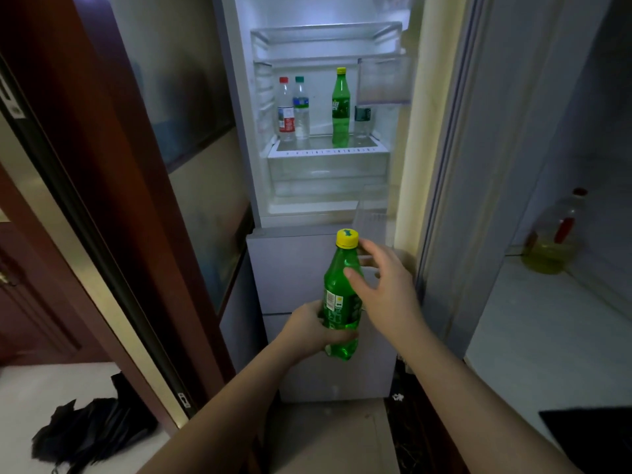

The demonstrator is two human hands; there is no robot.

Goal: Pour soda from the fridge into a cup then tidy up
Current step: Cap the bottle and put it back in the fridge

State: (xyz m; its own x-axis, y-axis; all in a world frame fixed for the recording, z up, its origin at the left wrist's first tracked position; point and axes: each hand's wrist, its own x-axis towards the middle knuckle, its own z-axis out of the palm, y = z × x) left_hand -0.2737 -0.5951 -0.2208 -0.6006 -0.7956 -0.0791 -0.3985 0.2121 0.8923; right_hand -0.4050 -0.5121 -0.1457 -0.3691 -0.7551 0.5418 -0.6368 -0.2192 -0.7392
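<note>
We hold a green plastic soda bottle with a yellow cap [342, 299] upright before the open white fridge [328, 186]. Our left hand [313, 331] grips its lower body, fingers curled around it. Our right hand [383, 292] is spread loosely, thumb touching the bottle's shoulder, gripping nothing. On the lit shelf stand a second green bottle [341, 107] and clear plastic bottles [293, 109].

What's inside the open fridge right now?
On the fridge shelf stand a red-capped bottle, a teal-capped bottle, a green soda bottle and a clear bottle whose top the door bin hides.
</note>
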